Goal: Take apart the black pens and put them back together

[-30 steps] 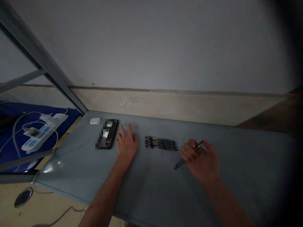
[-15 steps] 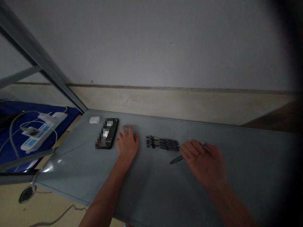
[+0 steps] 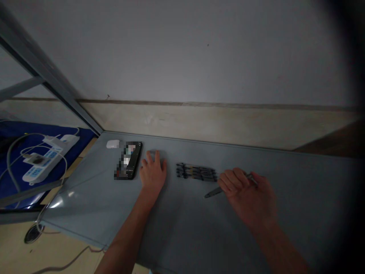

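My left hand (image 3: 153, 173) lies palm down on the grey table (image 3: 176, 228), fingers apart, holding nothing, just right of a black phone (image 3: 134, 161) whose surface is partly pixelated. My right hand (image 3: 248, 194) is closed around a dark pen (image 3: 213, 192); its tip points to the lower left, and part of the barrel is hidden by the fingers. Between my hands several dark pens (image 3: 196, 172) lie side by side in a small stack, just left of my right fingertips.
A small white case (image 3: 113, 144) sits beyond the phone at the back left. Past the table's left edge and a metal frame post (image 3: 68, 101), a white power strip (image 3: 51, 159) with cables rests on a blue surface. A wall (image 3: 199, 123) runs along the back.
The view has shifted slightly. My right hand has moved a little to the right with its pen still gripped; my left hand stays flat in the same place.
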The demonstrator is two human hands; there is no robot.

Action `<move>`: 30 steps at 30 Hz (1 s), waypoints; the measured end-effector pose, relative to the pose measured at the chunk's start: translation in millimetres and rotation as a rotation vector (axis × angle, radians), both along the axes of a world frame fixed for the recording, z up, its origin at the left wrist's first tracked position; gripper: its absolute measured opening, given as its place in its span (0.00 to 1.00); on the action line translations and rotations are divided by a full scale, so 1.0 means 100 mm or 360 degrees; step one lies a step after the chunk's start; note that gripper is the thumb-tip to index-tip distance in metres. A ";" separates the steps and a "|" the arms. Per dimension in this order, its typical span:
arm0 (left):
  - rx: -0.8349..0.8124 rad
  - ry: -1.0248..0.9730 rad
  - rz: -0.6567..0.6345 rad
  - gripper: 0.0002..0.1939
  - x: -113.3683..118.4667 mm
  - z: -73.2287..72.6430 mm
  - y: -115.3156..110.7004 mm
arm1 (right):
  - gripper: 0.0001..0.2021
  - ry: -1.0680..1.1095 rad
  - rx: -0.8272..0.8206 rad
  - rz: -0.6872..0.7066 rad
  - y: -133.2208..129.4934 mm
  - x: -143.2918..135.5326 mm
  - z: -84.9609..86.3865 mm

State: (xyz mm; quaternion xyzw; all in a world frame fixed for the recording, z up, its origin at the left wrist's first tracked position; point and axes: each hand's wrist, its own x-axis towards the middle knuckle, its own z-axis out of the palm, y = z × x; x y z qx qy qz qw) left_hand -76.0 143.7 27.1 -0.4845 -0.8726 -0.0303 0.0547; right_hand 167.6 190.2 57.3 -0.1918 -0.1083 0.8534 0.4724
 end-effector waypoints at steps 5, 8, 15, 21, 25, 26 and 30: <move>-0.0028 0.0026 0.0014 0.27 0.01 0.01 0.00 | 0.24 -0.0012 0.0016 0.0016 -0.01 0.01 0.02; -0.0016 0.0047 0.0004 0.27 0.01 0.00 0.00 | 0.23 -0.0019 0.0057 0.0033 -0.01 0.01 0.03; 0.0008 0.0041 -0.0006 0.26 0.00 0.00 0.00 | 0.22 -0.0014 0.0055 0.0055 -0.01 0.00 0.02; -0.0007 0.0027 -0.0003 0.26 0.00 0.02 0.00 | 0.22 -0.0017 0.0030 0.0052 -0.03 0.00 0.03; -0.0006 0.0013 -0.0002 0.26 0.00 0.01 -0.01 | 0.22 -0.0019 0.0033 0.0081 -0.03 0.00 0.03; -0.0002 0.0010 -0.0003 0.26 0.00 0.01 -0.01 | 0.22 -0.0024 0.0048 0.0085 -0.03 0.00 0.02; 0.0000 -0.0011 -0.0002 0.26 0.00 0.00 -0.01 | 0.22 -0.0032 0.0050 0.0082 -0.03 -0.01 0.00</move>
